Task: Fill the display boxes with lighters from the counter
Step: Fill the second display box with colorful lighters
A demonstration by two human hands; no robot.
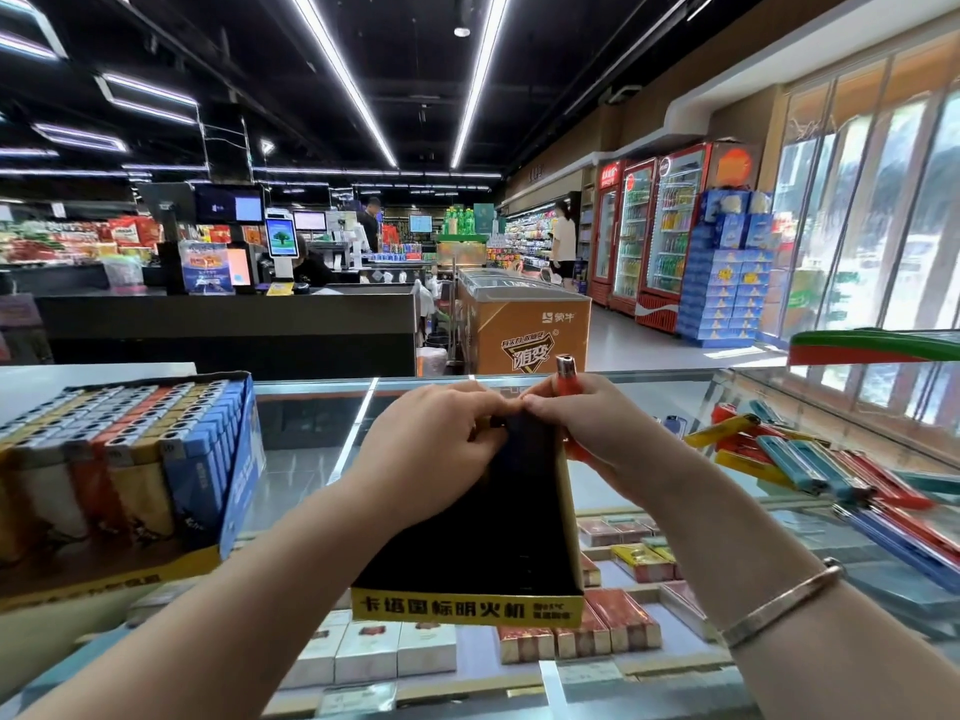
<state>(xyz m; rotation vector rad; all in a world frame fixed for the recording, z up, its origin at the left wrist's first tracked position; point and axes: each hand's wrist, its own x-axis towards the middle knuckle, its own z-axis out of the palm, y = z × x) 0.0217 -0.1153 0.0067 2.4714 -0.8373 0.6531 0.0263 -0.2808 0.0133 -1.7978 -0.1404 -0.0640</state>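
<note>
An empty display box (467, 537) with a dark inside and a yellow front strip of printed characters sits on the glass worktop (311, 459), its long axis running away from the person, and nothing shows inside it. Both hands meet at its far end. The left hand (431, 439) has its fingers curled over the far edge of the box, the grip clenched on the cardboard there, though the fingertips are hidden behind the knuckles. The right hand (587, 433) holds an orange lighter (567, 379) upright, metal top pointing up and its lower half hidden in the palm, while its thumb and forefinger pinch at the box edge against the left fingers. A bracelet (784, 597) circles the right wrist. To the left stands a full box (124, 459), packed with rows of lighters in white, orange, tan and blue, heads up and leaning away. To the right a loose pile of lighters (810, 459), red, yellow and blue, lies flat on the worktop, pointing various ways; its right side is cut off by the picture's edge. Under the glass lie cigarette packs (597, 631), their print too blurred to read.
</note>
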